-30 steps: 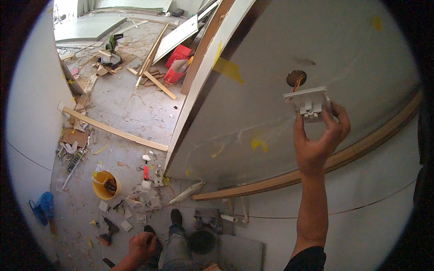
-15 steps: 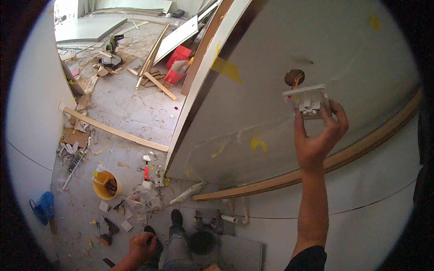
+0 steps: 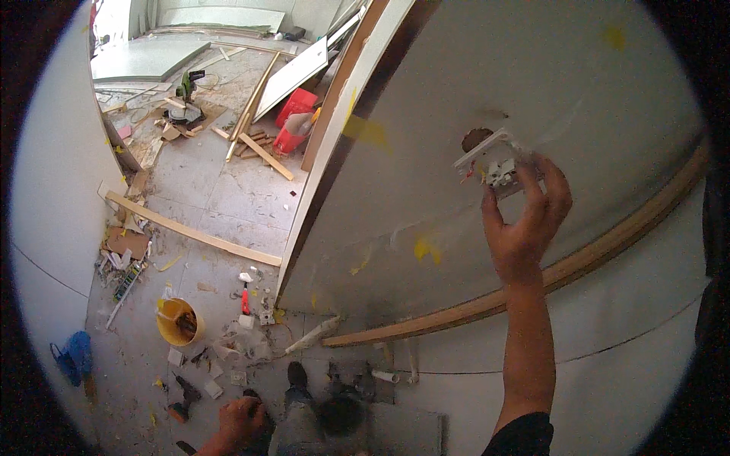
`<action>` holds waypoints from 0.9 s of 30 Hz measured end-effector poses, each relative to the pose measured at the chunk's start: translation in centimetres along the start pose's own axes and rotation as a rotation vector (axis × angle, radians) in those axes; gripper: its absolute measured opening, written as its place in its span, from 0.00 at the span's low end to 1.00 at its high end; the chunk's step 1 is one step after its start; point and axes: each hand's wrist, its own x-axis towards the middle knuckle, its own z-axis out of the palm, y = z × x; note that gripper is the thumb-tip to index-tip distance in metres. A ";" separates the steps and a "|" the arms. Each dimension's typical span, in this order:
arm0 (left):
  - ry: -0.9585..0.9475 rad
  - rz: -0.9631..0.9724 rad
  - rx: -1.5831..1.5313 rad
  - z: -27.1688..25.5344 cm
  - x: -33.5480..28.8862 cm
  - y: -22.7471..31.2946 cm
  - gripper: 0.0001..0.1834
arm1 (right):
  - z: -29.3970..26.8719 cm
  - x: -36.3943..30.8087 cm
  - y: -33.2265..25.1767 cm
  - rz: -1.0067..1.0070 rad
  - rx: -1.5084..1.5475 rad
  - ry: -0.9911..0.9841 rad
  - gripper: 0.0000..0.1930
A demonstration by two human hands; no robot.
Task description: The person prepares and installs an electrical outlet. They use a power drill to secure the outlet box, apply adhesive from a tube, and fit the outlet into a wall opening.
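With bent fingers and thumb, my right hand (image 3: 526, 220) grips a white wall switch or socket (image 3: 502, 169) by its edges; its terminal side faces me. Beside it is a round hole (image 3: 477, 140) in the wall panel, with short coloured wires (image 3: 469, 172) near the fitting's lower left. Whether the wires are fastened to the fitting I cannot tell. Down low, my left hand (image 3: 240, 422) hangs above the floor near my leg, its fingers curled closed. What it holds, if anything, is hidden.
A wooden strip (image 3: 426, 321) runs along the wall below the hole. On the floor are a yellow bucket (image 3: 180, 321), a cordless drill (image 3: 184, 395), a red-handled hammer (image 3: 245, 298) and scraps. A plank (image 3: 190, 228) lies across the doorway; farther off stands a mitre saw (image 3: 185, 102).
My right hand has shifted slightly left and turned the fitting, which is now tilted and nearer the hole. My left hand has moved slightly lower and stays curled.
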 end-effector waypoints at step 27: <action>-0.180 -0.225 -0.105 -7.1 0.8 11.9 0.20 | 1.6 1.8 3.9 -0.105 0.188 0.048 0.28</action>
